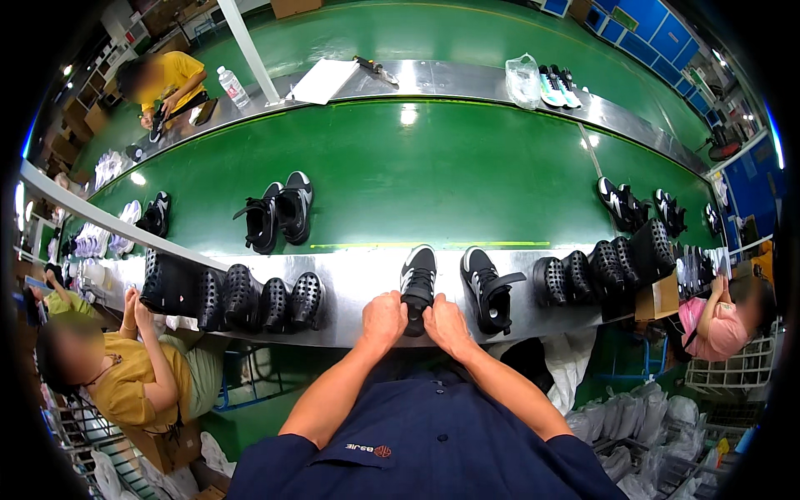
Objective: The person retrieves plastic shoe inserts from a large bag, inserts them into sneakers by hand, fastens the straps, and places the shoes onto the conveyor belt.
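Both hands close on the heel end of one black shoe with a white side panel (417, 283), the left hand (383, 319) and right hand (445, 323) wrapped around it from either side, so the heel itself is hidden. The shoe lies on the steel worktop (358, 279), toe pointing away. Just right of it sits a second matching shoe (488, 287), tongue pulled open. Four black perforated shoe lasts (258, 298) stand in a row to the left, and about five more (596, 268) to the right. Beyond, on the green conveyor belt (433, 175), stands one pair of black shoes (279, 212), two further pairs (642, 207) at far right. A water bottle (232, 86) stands on the far worktop.
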